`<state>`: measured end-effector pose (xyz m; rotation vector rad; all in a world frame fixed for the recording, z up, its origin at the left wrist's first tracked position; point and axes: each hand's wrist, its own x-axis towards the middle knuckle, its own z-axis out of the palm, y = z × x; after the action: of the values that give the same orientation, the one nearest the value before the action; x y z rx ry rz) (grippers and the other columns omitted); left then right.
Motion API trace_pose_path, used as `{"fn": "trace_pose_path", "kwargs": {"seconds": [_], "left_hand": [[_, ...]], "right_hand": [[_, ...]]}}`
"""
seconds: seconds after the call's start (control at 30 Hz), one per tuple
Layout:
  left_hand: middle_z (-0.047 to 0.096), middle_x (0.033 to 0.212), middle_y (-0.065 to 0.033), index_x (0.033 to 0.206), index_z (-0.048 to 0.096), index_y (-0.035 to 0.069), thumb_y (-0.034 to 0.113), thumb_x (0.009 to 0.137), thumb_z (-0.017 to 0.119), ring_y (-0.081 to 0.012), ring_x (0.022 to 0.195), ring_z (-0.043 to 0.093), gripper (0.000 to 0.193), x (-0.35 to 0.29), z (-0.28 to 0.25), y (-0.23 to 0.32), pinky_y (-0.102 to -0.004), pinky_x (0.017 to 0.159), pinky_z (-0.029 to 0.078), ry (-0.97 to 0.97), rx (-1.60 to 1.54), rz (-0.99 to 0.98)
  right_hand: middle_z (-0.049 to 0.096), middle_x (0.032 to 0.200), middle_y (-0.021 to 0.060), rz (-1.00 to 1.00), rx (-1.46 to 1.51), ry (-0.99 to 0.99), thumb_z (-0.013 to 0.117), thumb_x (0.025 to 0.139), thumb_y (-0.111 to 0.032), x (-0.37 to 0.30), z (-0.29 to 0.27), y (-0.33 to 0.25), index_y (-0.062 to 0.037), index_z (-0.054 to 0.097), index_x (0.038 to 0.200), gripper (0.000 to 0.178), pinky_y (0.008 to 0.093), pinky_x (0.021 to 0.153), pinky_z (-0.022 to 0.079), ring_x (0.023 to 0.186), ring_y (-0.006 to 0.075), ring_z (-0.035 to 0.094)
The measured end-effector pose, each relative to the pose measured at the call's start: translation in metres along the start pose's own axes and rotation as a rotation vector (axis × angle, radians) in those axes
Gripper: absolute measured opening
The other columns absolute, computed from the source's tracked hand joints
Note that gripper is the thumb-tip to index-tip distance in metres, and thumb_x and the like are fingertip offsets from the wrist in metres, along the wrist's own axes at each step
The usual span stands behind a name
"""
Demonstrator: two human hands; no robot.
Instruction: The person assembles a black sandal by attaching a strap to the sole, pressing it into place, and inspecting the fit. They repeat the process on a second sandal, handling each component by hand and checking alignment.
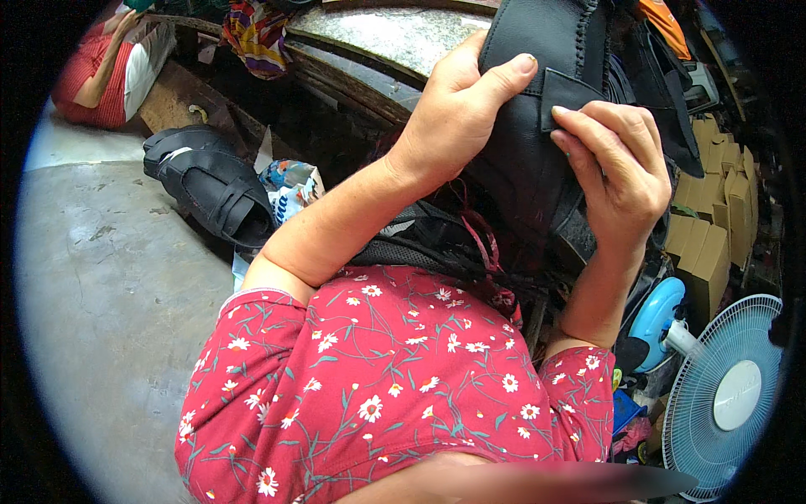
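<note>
A black leather piece (537, 38) with a thick stitched seam, resembling a shoe upper, is at the top, right of centre. My left hand (449, 113) is closed on its left edge, thumb pressed on the leather and the other fingers hidden behind. A small black rectangular flap (571, 91) lies across the piece. Pinching the flap's lower edge is my right hand (621, 164), thumb and forefinger together. More black material hangs below and to the right, partly covered by my hands. Black strapped shoes (214, 185) lie in a heap to the left of my left forearm.
A worn bench (378, 38) runs across the top. Folded brown cardboard (705, 252) and a blue standing fan (722, 391) are at right. Another person in red (96, 84) sits at upper left, above the grey floor (101, 277). A colourful plastic bag (290, 186) sits by the shoes.
</note>
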<state>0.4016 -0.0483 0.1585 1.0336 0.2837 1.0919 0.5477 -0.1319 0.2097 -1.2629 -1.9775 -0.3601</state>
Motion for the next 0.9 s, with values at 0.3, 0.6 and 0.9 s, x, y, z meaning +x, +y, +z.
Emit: {"fn": "trace_pose_path", "kwargs": {"seconds": [0.3, 0.6, 0.9], "left_hand": [[0.066, 0.094, -0.0043, 0.110, 0.058, -0.002, 0.015, 0.096, 0.058, -0.0094, 0.084, 0.059, 0.023, 0.000, -0.001, -0.011, -0.0259, 0.077, 0.050, 0.018, 0.174, 0.094], [0.066, 0.099, -0.0057, 0.114, 0.058, -0.002, 0.014, 0.095, 0.058, -0.0105, 0.084, 0.061, 0.025, -0.004, 0.001, -0.005, -0.0253, 0.079, 0.050, 0.049, -0.063, -0.084], [0.064, 0.109, -0.0059, 0.122, 0.055, -0.002, 0.014, 0.095, 0.058, -0.0115, 0.095, 0.060, 0.032, 0.000, 0.001, 0.003, -0.0270, 0.088, 0.049, -0.007, -0.184, -0.180]], "right_hand": [[0.063, 0.081, 0.0085, 0.001, 0.003, 0.029, 0.077, 0.069, -0.002, -0.006, 0.012, 0.003, -0.0025, 0.067, 0.081, 0.016, 0.0324, 0.065, 0.051, 0.074, 0.0244, 0.062], [0.063, 0.087, 0.0088, -0.010, 0.014, -0.085, 0.069, 0.068, 0.007, -0.013, 0.006, 0.001, -0.0005, 0.070, 0.092, 0.025, 0.0331, 0.071, 0.052, 0.079, 0.0248, 0.062], [0.065, 0.093, 0.0114, 0.267, 0.255, 0.077, 0.068, 0.073, 0.005, -0.019, 0.002, 0.008, -0.0025, 0.071, 0.097, 0.026, 0.0316, 0.080, 0.050, 0.087, 0.0240, 0.063]]}}
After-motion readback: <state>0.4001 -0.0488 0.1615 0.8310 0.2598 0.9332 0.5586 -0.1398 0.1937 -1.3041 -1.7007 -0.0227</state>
